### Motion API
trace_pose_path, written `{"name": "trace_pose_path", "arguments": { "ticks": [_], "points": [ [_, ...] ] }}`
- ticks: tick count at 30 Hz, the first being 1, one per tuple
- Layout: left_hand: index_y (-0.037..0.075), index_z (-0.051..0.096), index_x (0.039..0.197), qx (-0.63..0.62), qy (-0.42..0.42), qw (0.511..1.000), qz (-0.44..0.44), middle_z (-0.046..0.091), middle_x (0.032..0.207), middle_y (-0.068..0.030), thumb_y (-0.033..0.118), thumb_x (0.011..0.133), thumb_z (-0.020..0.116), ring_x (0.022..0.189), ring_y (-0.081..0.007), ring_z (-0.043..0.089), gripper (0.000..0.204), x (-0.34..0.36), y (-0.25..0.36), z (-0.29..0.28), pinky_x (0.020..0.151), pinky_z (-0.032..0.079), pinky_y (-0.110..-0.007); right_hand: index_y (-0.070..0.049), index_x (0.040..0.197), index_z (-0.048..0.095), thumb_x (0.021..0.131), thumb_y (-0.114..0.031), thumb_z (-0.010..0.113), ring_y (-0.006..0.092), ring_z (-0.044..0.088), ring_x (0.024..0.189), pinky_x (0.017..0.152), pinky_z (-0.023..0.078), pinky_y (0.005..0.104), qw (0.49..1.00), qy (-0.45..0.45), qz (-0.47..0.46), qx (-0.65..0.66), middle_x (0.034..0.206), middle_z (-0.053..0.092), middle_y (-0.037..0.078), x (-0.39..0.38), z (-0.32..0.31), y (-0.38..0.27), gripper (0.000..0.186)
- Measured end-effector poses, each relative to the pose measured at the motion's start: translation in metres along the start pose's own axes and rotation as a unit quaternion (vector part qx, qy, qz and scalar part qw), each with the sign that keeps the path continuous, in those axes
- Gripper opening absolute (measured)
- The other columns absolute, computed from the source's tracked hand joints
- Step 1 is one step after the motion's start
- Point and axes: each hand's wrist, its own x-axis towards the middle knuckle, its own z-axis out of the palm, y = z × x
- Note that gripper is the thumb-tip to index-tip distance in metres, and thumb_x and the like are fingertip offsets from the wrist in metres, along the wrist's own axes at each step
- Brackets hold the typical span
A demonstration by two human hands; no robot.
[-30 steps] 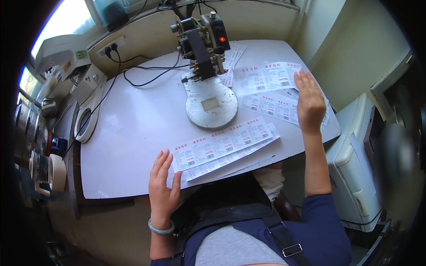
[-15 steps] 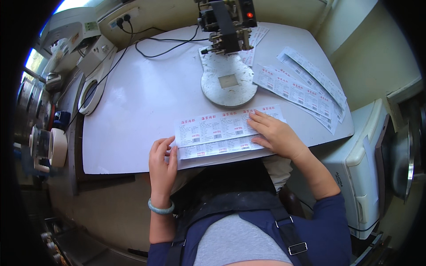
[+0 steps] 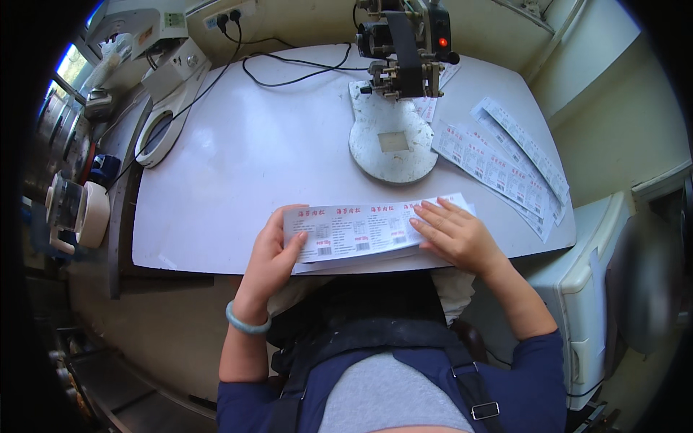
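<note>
While the white table (image 3: 231, 173) fills the middle, a dark metal machine (image 3: 408, 65) stands toward its far edge, over a pale rounded base plate (image 3: 369, 141). Loose printed label sheets (image 3: 498, 169) overlap near the right edge. At the near edge, the upper label strip (image 3: 346, 234) lies over more paper. Extended fingers of the right hand (image 3: 462, 234) cover its right end; whether they grip cannot be told. The left hand (image 3: 271, 249) pinches its left end, thumb on top. A pale bracelet (image 3: 247, 321) circles the left wrist.

Left grip (image 3: 273, 249) pinched, right grip (image 3: 462, 238) flat
</note>
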Motion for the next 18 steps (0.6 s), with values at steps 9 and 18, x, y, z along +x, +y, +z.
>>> {"name": "trace_pose_path", "arguments": {
  "ticks": [9,18],
  "points": [
    [-0.003,0.048,0.13,-0.03,0.102,0.994,0.031,0.068,0.107,-0.0131,0.006,0.1,0.051,0.078,-0.0144,0.071,0.031,0.059,-0.007,-0.049,0.061,0.056,-0.023,-0.005,0.093,0.066,0.104,-0.04,0.057,0.01,0.059,0.082,0.079,0.049,0.0251,0.879,0.328,0.06,0.341,0.084,0.063,0.003,0.165,-0.052,0.101,0.038],
    [-0.002,0.049,0.129,-0.029,0.108,0.994,-0.009,0.069,0.107,-0.0123,0.006,0.1,0.051,0.075,-0.0131,0.07,0.031,0.063,-0.035,-0.074,0.058,0.052,-0.021,-0.009,0.059,0.047,0.107,-0.035,0.05,0.0145,0.048,0.053,0.05,0.037,0.0287,0.918,0.231,0.055,0.317,0.057,0.047,0.003,0.128,0.0,0.089,0.055]
  ]
}}
